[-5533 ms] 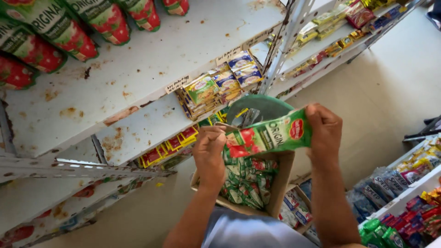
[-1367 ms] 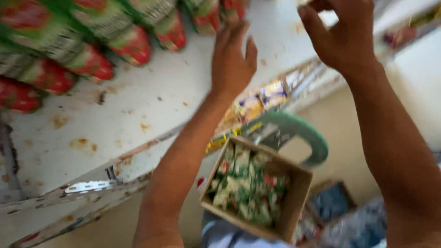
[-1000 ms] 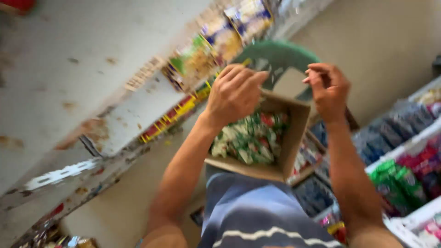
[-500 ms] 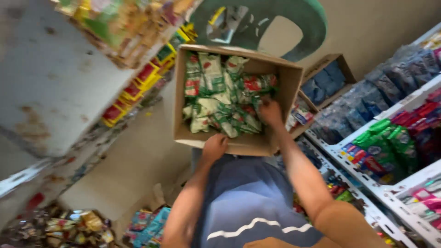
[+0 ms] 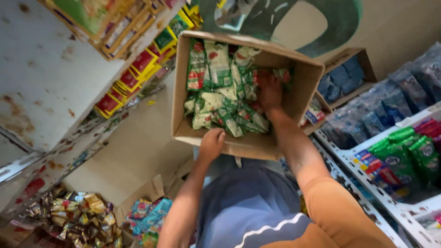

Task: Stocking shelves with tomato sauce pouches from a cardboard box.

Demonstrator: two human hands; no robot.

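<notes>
The cardboard box (image 5: 239, 142) is steadied at its near rim by the left hand (image 5: 212, 144), fingers curled over the edge. The right hand (image 5: 270, 92) is plunged among the green sachets (image 5: 216, 87) inside, far right; whether its grip is pinching cannot be told.

packets (image 5: 219, 98) in box (image 5: 239, 146), shelves (image 5: 50, 87) left, chair (image 5: 321, 27) behind

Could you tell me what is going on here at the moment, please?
A person stands in a shop aisle with an open cardboard box of green and red packets. The left hand grips the box's near edge, while the right hand reaches down among the packets. A rusty white shelf with yellow and red packs is on the left, and shelves of bagged goods on the right.
</notes>
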